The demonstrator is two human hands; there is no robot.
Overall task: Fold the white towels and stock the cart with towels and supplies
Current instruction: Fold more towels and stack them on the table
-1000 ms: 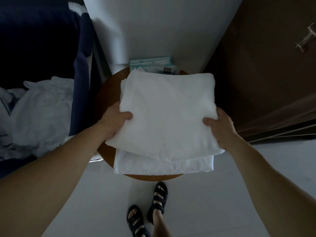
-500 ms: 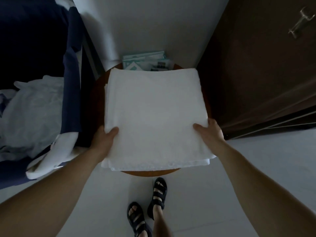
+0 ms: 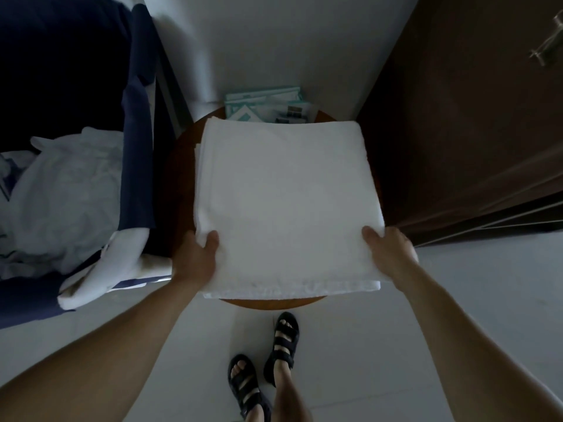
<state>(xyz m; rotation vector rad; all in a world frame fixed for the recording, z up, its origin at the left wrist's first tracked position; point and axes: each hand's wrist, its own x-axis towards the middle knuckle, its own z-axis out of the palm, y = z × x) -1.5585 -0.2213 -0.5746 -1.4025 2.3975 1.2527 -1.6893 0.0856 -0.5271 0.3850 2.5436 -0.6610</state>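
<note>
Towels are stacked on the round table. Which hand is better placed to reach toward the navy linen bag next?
Left, probably. The left hand holds the towel stack at the corner beside the navy linen bag; the right hand holds the corner by the dark door and would have to cross the stack.

Fingers of left hand (image 3: 195, 260) and right hand (image 3: 393, 254) are hidden under towel stack (image 3: 286, 202); door handle (image 3: 548, 47) is clipped by right edge.
</note>
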